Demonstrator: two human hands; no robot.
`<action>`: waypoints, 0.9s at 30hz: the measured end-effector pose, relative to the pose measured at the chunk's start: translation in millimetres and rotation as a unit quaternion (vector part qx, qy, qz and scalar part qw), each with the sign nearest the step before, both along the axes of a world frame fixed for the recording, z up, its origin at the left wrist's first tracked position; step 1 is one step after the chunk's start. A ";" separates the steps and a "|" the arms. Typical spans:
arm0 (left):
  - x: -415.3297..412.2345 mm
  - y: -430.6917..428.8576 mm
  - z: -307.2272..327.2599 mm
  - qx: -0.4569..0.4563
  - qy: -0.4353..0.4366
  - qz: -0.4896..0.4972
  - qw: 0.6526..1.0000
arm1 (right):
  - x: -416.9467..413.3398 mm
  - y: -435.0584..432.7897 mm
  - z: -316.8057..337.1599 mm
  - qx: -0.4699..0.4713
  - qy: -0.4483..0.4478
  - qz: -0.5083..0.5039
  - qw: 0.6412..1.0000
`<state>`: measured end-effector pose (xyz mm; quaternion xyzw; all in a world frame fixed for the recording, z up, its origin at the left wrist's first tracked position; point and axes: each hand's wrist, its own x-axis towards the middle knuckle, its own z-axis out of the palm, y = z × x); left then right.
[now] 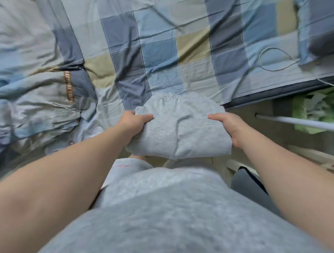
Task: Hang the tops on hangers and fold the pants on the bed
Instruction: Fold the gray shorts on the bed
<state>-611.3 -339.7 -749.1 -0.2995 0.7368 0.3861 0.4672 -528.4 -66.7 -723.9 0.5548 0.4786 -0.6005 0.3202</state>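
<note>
A pair of light grey pants (pixel 180 128), folded into a thick bundle, is held above the near edge of the bed (pixel 155 46), which has a blue, grey and tan checked sheet. My left hand (pixel 133 122) grips the bundle's left side, thumb on top and fingers underneath. On the right side my right hand (pixel 227 127) grips it the same way. The elastic waistband shows at the bundle's far end. No tops or hangers can be seen.
A rumpled duvet (pixel 24 90) in the same check lies heaped on the left. A pillow (pixel 327 30) and a white cable (pixel 276 60) lie at the far right. White rack bars (pixel 311 123) and a green bag (pixel 321 106) stand beside the bed.
</note>
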 end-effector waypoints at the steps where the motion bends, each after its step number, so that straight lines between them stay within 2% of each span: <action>1: -1.6 0.5 8.5 0.011 0.013 -0.015 1.000 | 6.2 -2.7 13.0 0.012 0.014 -0.021 1.000; 7: -14.7 4.4 50.1 0.071 0.111 -0.149 0.980 | 61.9 -33.4 79.7 0.082 0.088 -0.177 0.977; 14: -9.2 40.4 109.0 0.165 0.194 -0.301 0.919 | 138.8 -65.8 146.4 0.143 0.175 -0.365 0.903; 20: 32.7 106.0 170.9 0.271 0.247 -0.410 0.835 | 218.9 -72.6 196.9 0.221 0.226 -0.490 0.812; 27: 149.1 189.0 240.7 0.412 0.287 -0.502 0.704 | 355.9 -86.6 254.5 0.331 0.263 -0.578 0.697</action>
